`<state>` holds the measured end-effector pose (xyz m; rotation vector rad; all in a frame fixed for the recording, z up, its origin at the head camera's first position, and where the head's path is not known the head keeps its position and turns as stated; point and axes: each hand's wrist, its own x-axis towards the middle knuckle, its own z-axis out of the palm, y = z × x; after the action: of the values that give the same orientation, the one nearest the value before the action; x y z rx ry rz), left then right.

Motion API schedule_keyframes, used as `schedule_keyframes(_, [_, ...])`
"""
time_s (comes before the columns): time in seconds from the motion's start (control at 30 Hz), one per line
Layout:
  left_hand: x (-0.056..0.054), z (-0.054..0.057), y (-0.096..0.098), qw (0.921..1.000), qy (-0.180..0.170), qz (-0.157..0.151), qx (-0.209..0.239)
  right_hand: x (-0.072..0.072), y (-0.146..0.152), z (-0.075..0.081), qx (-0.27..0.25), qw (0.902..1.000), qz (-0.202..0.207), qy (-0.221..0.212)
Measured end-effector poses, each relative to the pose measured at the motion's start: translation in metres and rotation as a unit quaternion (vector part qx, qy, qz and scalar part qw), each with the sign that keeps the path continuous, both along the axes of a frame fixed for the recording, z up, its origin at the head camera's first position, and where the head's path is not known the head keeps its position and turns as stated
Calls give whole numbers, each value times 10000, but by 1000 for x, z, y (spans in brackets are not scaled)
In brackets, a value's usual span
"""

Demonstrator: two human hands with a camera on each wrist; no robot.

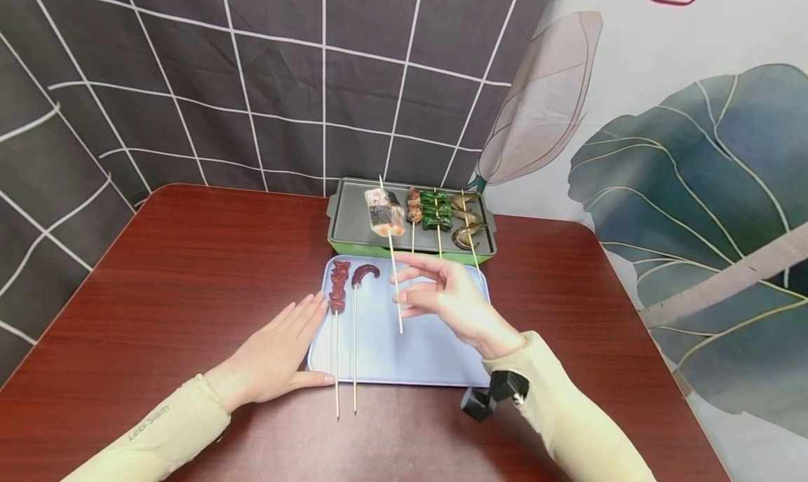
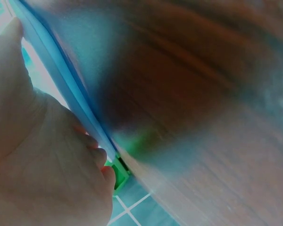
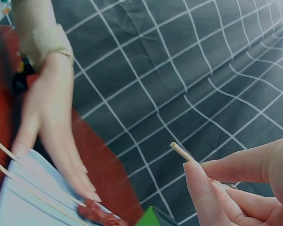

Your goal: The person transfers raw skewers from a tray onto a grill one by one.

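Note:
My right hand [image 1: 454, 299] pinches the bare stick of a skewer [image 1: 386, 212] between thumb and fingers. Pale and dark chunks sit at its top, overlapping the grill pan in the head view; the stick's lower end [image 3: 179, 149] pokes out past the fingertips in the right wrist view. With fingers straight, my left hand [image 1: 271, 359] rests along the left side of a light blue tray [image 1: 435, 356], thumb at its near corner. On that tray, beside the left hand, lie a red meat skewer [image 1: 339, 285] and a skewer with a curled dark red tentacle [image 1: 366, 270].
Behind the tray stands a grey grill pan [image 1: 350, 215] on a green base. A brown meat skewer [image 1: 413, 205], a green vegetable skewer [image 1: 434, 212] and a shrimp skewer [image 1: 466, 236] lie on its right half, sticks overhanging the tray. A gridded dark cloth [image 1: 271, 82] hangs behind the table.

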<state>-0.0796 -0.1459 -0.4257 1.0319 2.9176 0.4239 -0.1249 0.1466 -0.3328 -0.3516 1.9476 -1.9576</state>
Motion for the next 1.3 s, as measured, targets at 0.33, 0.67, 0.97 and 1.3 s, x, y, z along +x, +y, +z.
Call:
schedule_keyframes(0.33, [0, 1, -1, 10000, -35, -15, -60, -42, -11, 4, -92, 9996, -265, -35])
schedule_keyframes(0.67, [0, 1, -1, 10000, 8, -52, -58, -76, -21, -12, -143, 9962, -479, -719])
schedule_keyframes(0.97, [0, 1, 0, 10000, 5, -55, -51, -84, -25, -21, 126, 9923, -678, -1032])
schedule_keyframes(1.3, [0, 2, -1, 10000, 1, -51, -52, -84, -21, -24, 398, 9904, -869, -997])
